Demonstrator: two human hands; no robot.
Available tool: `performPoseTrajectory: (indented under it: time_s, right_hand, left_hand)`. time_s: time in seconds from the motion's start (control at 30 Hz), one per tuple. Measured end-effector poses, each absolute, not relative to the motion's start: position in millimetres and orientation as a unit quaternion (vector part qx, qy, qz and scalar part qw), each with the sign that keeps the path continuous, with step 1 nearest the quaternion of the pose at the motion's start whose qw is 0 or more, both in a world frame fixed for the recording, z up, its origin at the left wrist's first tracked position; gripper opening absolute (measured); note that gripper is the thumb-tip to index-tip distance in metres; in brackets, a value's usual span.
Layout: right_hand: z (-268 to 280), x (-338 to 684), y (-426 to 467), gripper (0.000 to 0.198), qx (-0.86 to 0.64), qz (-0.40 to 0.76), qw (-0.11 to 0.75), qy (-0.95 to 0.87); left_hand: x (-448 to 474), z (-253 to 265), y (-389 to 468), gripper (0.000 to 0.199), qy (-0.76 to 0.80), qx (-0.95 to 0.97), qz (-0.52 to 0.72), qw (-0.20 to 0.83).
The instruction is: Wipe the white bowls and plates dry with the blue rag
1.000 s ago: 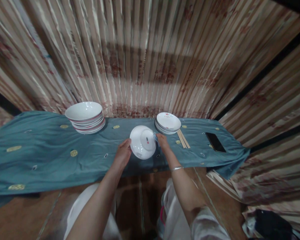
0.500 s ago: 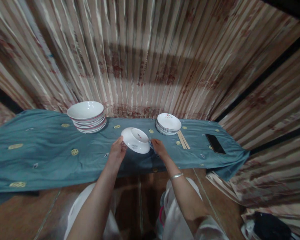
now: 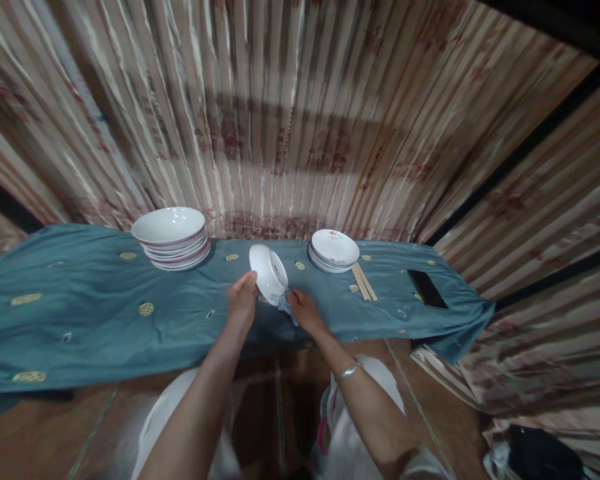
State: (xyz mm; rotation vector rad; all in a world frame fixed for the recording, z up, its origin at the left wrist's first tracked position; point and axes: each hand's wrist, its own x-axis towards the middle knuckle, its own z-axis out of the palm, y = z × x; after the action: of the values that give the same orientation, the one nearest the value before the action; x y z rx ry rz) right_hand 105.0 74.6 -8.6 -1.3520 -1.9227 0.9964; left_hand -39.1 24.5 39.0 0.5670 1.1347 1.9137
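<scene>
A white plate (image 3: pixel 266 273) is tipped on edge above the table, its underside and foot ring turned to the right. My left hand (image 3: pixel 243 300) is closed on its left rim. In my right hand (image 3: pixel 303 308) is a light blue cloth (image 3: pixel 287 308), pressed against the plate's lower right edge. Part of the cloth is hidden by my fingers. To the left stands a stack of white bowls (image 3: pixel 173 237) with reddish rims. A stack of small white plates (image 3: pixel 334 250) with a floral print lies to the right.
Wooden chopsticks (image 3: pixel 364 283) lie beside the small plates. A black phone (image 3: pixel 427 289) rests near the right end of the table, which has a teal tablecloth (image 3: pixel 180 333). A pleated curtain (image 3: pixel 280 120) hangs close behind.
The plate has turned more onto its edge, its underside swinging right. My right hand has moved left and slightly down with the cloth, which now shows more.
</scene>
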Motion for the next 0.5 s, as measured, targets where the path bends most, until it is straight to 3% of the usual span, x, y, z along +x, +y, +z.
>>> performPoseTrajectory:
  time_s: [0.1,0.23,0.5]
  right_hand:
    - [-3.4,103.8,70.6,0.029,-0.507,0.396,0.287,-0.710]
    - [1.4,100.2,62.8,0.033,-0.484,0.510,0.307,-0.641]
    - [17.9,104.8,49.2,0.028,-0.443,0.692,0.332,-0.463]
  left_hand:
    - [-32.9,35.8,27.7,0.034,0.495,0.256,0.747,0.363]
    - [-22.0,35.7,27.8,0.025,0.559,0.339,0.697,0.295]
    - [4.6,33.3,26.4,0.009,0.560,0.484,0.618,0.264]
